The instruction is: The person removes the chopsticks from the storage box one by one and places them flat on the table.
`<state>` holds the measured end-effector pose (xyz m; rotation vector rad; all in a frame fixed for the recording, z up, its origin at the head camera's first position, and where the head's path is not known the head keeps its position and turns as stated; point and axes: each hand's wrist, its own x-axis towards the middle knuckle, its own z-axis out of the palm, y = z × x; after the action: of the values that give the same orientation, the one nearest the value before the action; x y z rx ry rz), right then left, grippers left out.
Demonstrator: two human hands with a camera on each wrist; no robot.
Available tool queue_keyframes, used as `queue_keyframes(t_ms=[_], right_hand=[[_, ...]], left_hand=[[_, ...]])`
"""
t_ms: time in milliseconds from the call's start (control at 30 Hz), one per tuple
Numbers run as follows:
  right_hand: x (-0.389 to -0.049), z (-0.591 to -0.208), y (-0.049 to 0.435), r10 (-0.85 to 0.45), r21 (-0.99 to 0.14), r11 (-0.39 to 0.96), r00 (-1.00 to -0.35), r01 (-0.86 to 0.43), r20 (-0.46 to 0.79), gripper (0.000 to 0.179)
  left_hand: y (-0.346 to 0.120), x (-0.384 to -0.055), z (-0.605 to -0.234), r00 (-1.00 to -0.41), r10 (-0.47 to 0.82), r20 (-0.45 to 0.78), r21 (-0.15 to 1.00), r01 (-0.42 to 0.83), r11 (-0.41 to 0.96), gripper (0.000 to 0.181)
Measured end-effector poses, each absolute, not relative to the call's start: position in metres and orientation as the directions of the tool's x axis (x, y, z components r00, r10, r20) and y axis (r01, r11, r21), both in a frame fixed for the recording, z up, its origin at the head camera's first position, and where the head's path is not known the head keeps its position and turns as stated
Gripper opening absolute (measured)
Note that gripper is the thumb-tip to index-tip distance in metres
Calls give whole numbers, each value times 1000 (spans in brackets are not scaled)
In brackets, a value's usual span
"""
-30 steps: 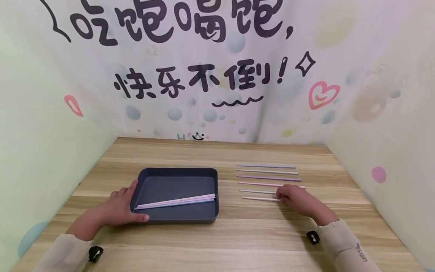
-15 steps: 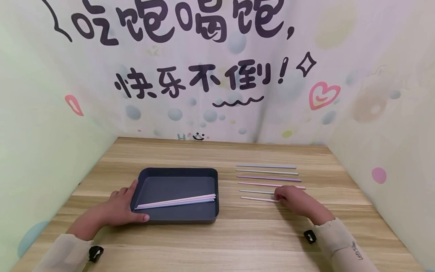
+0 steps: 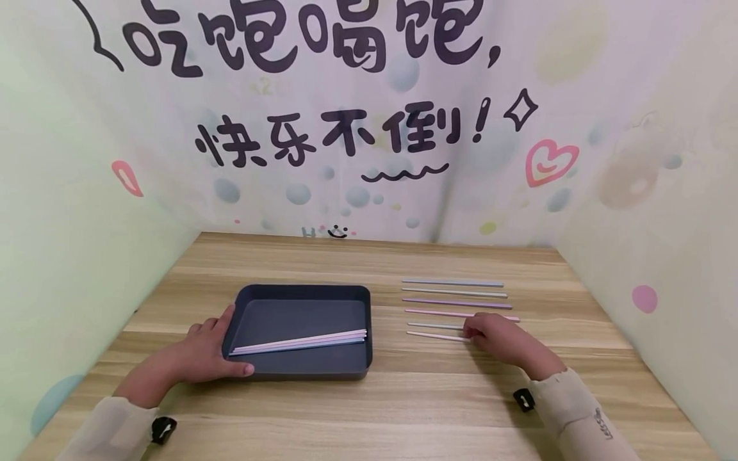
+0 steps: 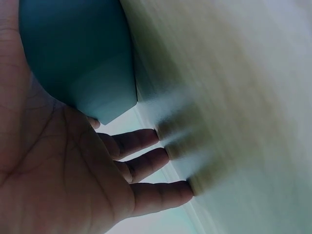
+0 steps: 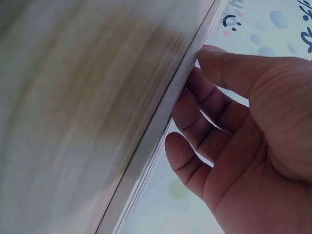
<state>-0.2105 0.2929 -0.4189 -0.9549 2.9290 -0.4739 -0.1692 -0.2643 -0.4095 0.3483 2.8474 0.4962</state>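
Observation:
My left hand (image 3: 202, 352) rests against the left end of a dark grey tray (image 3: 296, 291), its thumb along the front side. In the left wrist view the tray's wall (image 4: 83, 53) lies between thumb and palm, with the other fingers (image 4: 151, 197) extended and fairly straight. A bundle of pastel chopsticks (image 3: 300, 342) slants across the tray. My right hand (image 3: 498, 336) pinches the nearest pale chopstick (image 3: 435, 336) near its right end, which the hand hides. The right wrist view shows thumb and curled fingers right at this chopstick (image 5: 161, 114), low over the tabletop.
Behind that chopstick lie several more in a roughly parallel row, among them a pale green chopstick (image 3: 432, 326), a pink chopstick (image 3: 438, 313), a purple chopstick (image 3: 455, 303) and a blue one at the back. A printed cloth wall (image 3: 369, 211) borders the wooden table (image 3: 375, 416).
My right hand has shifted slightly left, and the nearest chopstick has slid left with it, its left tip a little farther back. Left hand and tray stay put.

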Motion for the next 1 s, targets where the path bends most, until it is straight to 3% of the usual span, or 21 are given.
queue_keyframes(t_ms=[633, 1000], right_hand=[[-223, -404, 267, -608, -371, 719, -791, -587, 74, 4], [-237, -382, 218, -646, -388, 679, -758, -623, 89, 11]], left_hand=[[-265, -169, -412, -946, 260, -195, 355, 179, 918, 133], [-267, -169, -412, -943, 274, -190, 381, 186, 906, 133]])
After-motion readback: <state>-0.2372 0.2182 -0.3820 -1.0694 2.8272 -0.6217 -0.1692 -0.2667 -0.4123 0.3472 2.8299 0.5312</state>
